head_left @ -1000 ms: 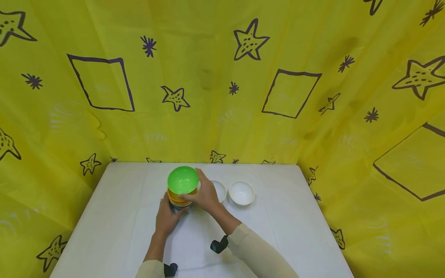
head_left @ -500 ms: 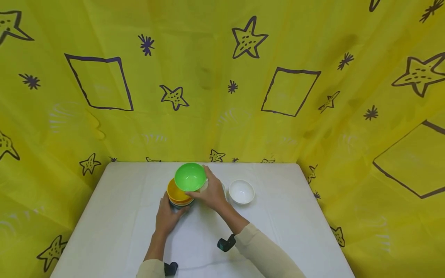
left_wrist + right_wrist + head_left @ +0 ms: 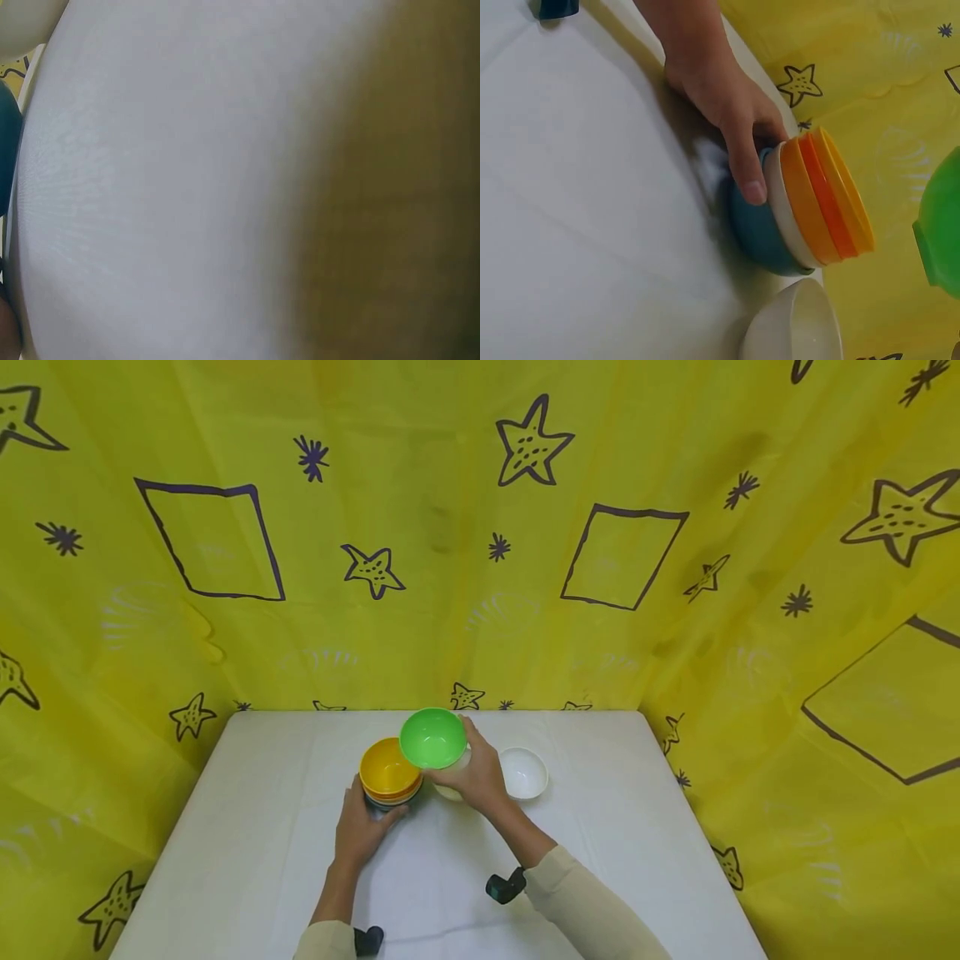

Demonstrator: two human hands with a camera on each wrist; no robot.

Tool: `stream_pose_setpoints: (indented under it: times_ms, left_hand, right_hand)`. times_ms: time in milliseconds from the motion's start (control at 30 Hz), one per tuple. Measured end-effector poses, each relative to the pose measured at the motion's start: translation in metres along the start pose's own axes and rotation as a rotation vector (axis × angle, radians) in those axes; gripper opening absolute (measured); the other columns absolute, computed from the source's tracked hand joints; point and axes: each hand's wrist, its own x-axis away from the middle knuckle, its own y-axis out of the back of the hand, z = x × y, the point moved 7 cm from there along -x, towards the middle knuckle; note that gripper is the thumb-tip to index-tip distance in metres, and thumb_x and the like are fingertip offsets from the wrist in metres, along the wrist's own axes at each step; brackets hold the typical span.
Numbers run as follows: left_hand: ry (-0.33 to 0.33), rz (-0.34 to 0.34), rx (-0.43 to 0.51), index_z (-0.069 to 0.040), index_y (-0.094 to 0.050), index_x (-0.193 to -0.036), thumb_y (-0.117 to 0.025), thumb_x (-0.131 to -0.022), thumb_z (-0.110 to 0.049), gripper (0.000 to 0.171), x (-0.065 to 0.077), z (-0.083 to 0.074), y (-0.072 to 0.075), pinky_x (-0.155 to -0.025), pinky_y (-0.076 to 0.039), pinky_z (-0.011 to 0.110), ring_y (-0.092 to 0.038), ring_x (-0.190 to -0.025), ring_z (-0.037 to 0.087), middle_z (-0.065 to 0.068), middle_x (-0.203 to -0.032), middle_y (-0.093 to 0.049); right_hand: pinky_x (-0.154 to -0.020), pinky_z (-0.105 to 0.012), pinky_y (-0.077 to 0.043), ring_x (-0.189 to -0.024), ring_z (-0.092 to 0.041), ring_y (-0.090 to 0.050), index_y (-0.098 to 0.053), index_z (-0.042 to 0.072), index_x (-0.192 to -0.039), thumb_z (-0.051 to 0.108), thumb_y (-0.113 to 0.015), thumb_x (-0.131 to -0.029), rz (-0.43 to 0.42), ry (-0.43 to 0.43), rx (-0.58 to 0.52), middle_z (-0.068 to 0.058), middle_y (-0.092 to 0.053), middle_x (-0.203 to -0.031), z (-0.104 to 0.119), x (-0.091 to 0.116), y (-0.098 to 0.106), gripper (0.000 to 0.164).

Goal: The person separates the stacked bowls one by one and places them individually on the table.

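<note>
In the head view my right hand [image 3: 480,777] grips a green bowl [image 3: 433,739] by its right side, thumb at the near rim and fingers at the far side. The bowl is raised, to the right of a stack of nested bowls. A yellow bowl [image 3: 386,764] tops that stack. Below it, the right wrist view shows orange bowls [image 3: 810,206], a cream bowl [image 3: 784,199] and a blue bowl [image 3: 757,232] at the bottom. My left hand [image 3: 360,822] holds the stack low down, its thumb against the blue bowl. The left wrist view shows mostly tablecloth.
A white bowl [image 3: 525,772] stands upright right of my right hand. Another pale bowl [image 3: 448,792] is mostly hidden behind that hand and the green bowl. The white-covered table [image 3: 247,860] is enclosed by a yellow patterned curtain [image 3: 420,643].
My right hand has lifted the green bowl off the stack and carried it to the right, uncovering the yellow bowl. The left hand has stayed at the stack.
</note>
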Motion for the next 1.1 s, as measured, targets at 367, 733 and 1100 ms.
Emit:
stream_pose_setpoints:
  times_ms: [367, 733, 1100]
  left_hand:
    - [0.016, 0.006, -0.012, 0.002, -0.026, -0.162, -0.090, -0.082, -0.038, 0.110, 0.001, 0.003, -0.002, -0.129, -0.015, 0.053, -0.034, -0.150, 0.044, 0.027, -0.162, -0.037]
    - [0.074, 0.046, -0.026, 0.001, -0.020, -0.164, -0.088, -0.085, -0.040, 0.112, 0.001, 0.005, -0.004, -0.129, -0.014, 0.053, -0.030, -0.153, 0.043, 0.027, -0.165, -0.032]
    - [0.070, 0.028, -0.022, 0.002, -0.022, -0.163, -0.088, -0.084, -0.039, 0.111, 0.003, -0.001, 0.000, -0.127, -0.018, 0.057, -0.032, -0.151, 0.045, 0.028, -0.164, -0.034]
  right_hand:
    - [-0.106, -0.054, -0.052, -0.123, -0.028, -0.065, -0.055, 0.014, -0.147, 0.030, -0.100, -0.068, -0.079, -0.009, -0.010, -0.005, -0.068, -0.136, -0.017, 0.007, 0.020, 0.093]
    - [-0.107, -0.052, -0.051, -0.125, -0.026, -0.064, -0.056, 0.013, -0.146, 0.023, -0.100, -0.067, -0.127, -0.021, -0.041, -0.004, -0.068, -0.136, -0.031, 0.012, 0.040, 0.091]
    - [-0.105, -0.058, -0.051, -0.124, -0.032, -0.065, -0.058, 0.009, -0.144, 0.024, -0.101, -0.067, -0.201, -0.020, -0.020, -0.009, -0.069, -0.134, -0.042, 0.021, 0.057, 0.089]
